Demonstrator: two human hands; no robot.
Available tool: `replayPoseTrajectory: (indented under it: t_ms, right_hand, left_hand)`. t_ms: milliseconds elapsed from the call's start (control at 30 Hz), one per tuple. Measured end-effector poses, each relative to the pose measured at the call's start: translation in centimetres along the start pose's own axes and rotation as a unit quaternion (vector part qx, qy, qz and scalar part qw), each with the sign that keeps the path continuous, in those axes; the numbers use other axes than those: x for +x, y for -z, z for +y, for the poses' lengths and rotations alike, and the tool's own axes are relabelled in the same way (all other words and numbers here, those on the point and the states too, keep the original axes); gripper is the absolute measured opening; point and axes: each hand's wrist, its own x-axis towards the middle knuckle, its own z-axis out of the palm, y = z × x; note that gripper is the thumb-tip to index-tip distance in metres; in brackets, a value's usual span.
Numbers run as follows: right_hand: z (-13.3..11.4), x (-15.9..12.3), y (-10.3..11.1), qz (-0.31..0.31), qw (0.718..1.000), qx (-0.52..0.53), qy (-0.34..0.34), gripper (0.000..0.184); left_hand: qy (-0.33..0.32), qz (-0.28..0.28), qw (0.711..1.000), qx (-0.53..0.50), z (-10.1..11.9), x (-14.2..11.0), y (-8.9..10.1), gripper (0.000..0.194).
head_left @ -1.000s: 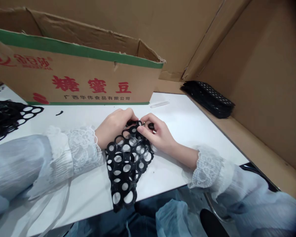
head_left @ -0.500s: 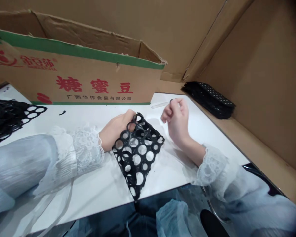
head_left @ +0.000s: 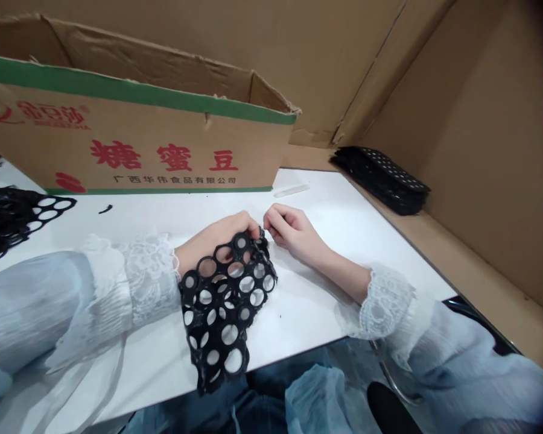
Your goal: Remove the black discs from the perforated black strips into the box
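Note:
A black openwork sheet (head_left: pixel 216 335), full of round holes of differing sizes, hangs folded from my left hand (head_left: pixel 228 235). The fingers of that hand are closed on its upper edge, and part of them lies behind the sheet. Its lower end reaches over the front edge of the white table (head_left: pixel 326 301). Beside the sheet's top corner is my right hand (head_left: pixel 294 232), curled with thumb and fingers pressed together. Whatever may be in that pinch is too small to make out.
A large open cardboard box (head_left: pixel 163 132) stands behind my hands. More black openwork sheets (head_left: pixel 4 220) lie in a pile at the left. At the far right rests a stack of black perforated pieces (head_left: pixel 384 181). A translucent strip (head_left: pixel 292 191) and a black scrap (head_left: pixel 105 209) lie on the table.
My right hand moved away to the right and up from the sheet, then came back to its top corner. The sheet swung right and back left in my left hand.

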Motion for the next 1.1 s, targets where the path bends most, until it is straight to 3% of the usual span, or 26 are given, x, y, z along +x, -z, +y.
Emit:
replayPoseTrajectory:
  t_ms: [233,433,567,800,1100]
  right_hand:
    - [-0.8,-0.4,0.1,-0.043,0.996,-0.078,0.013,0.026]
    - [-1.0,-0.8,0.0,-0.031,0.989,-0.130,0.070,0.026]
    - [-1.0,-1.2,-0.3,-0.026,0.984,-0.164,0.062,0.023]
    - [-0.6,-1.5,-1.0,0.010,0.979,-0.183,0.088,0.020]
    - [-0.6,-2.2,-1.7,0.086,0.972,-0.156,0.153,0.011]
  left_hand:
    - [0.050,0.074,0.995,0.033,0.2,0.1,0.2,0.025]
    - [0.082,0.092,0.992,0.019,0.9,0.0,0.1,0.027]
    - [0.098,0.117,0.988,-0.005,0.8,0.0,-0.1,0.030]
    - [0.093,0.059,0.994,-0.020,0.4,0.4,0.4,0.026]
    - [0.109,0.045,0.991,-0.064,0.4,0.6,0.3,0.014]
